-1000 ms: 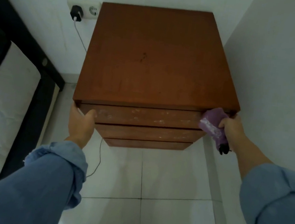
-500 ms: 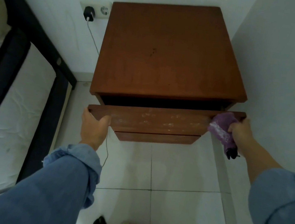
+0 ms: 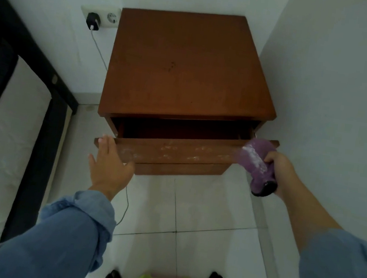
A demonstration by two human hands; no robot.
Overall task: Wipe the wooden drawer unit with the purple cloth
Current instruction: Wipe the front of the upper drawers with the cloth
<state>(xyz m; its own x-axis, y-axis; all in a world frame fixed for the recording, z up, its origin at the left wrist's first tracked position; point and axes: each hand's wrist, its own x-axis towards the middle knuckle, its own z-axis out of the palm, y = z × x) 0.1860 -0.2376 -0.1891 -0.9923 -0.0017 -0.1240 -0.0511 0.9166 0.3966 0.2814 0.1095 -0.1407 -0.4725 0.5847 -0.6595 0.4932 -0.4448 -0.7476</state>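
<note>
The left hand (image 3: pixel 109 166) is reaching with fingers spread, empty, at the open top drawer's (image 3: pixel 176 149) left corner. The wooden drawer unit (image 3: pixel 187 68) is standing in the wall corner. The right hand (image 3: pixel 279 171) is gripping the purple cloth (image 3: pixel 254 163) at the drawer's right edge.

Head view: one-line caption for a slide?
Top drawer of brown wooden drawer unit pulled open; left hand open at its front, right hand holding dusty purple cloth.
</note>
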